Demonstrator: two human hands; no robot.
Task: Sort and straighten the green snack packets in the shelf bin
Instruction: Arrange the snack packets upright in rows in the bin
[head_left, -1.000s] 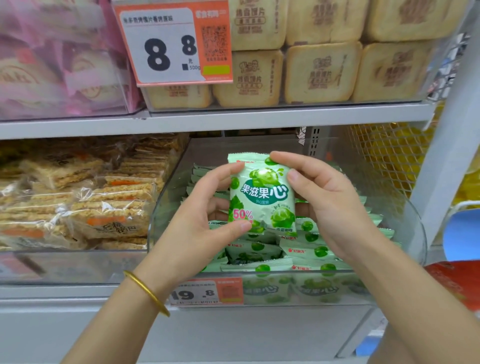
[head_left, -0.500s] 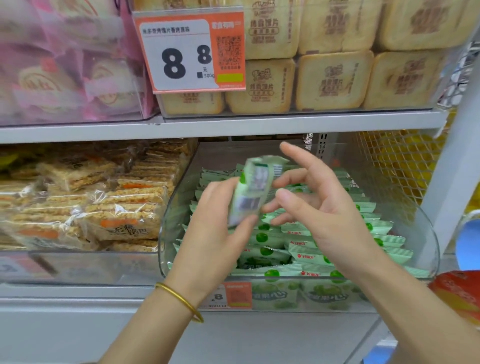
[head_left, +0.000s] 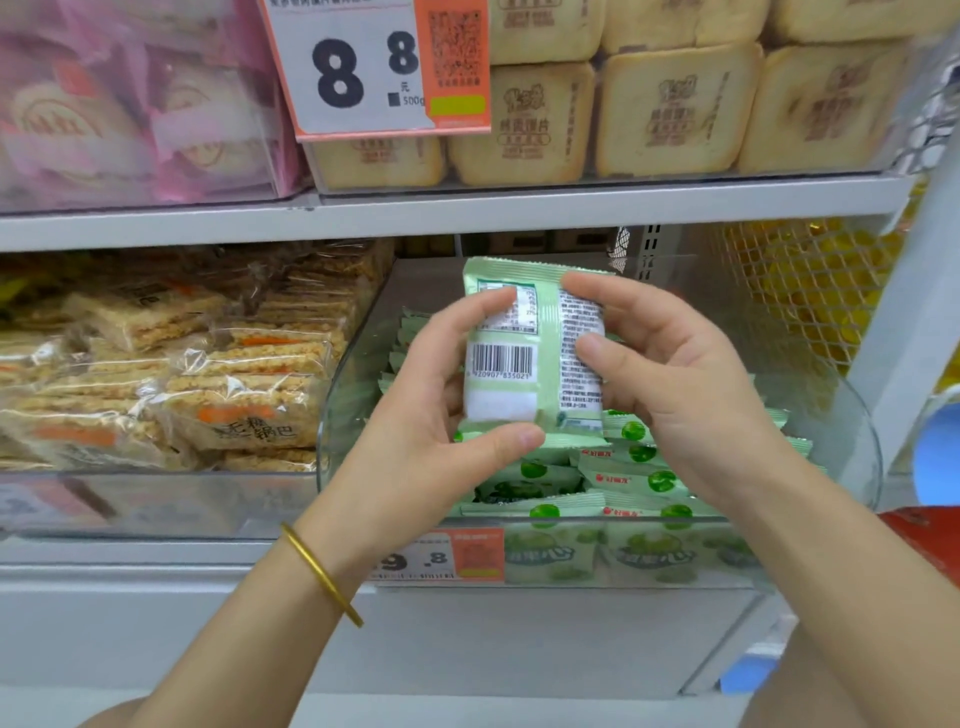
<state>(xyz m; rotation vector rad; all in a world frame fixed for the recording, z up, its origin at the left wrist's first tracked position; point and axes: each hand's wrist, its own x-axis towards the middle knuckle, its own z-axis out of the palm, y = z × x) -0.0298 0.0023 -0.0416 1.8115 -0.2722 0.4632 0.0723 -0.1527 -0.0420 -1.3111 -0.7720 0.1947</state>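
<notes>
Holding green packet (head_left: 535, 364), barcode side out, above clear bin (head_left: 348, 415): pinched top & btm by left hand (head_left: 415, 415), rt edge by right hand (head_left: 685, 395).

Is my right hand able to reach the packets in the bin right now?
Probably, once it releases the held packet: the bin is open on top and the packets lie just below the right hand.

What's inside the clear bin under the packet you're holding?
Inside the clear plastic bin lie rows of light green snack packets, overlapping. The raised green packet, barcode side showing, the left hand and the right hand cover the bin's middle, so that part is hidden.
</notes>
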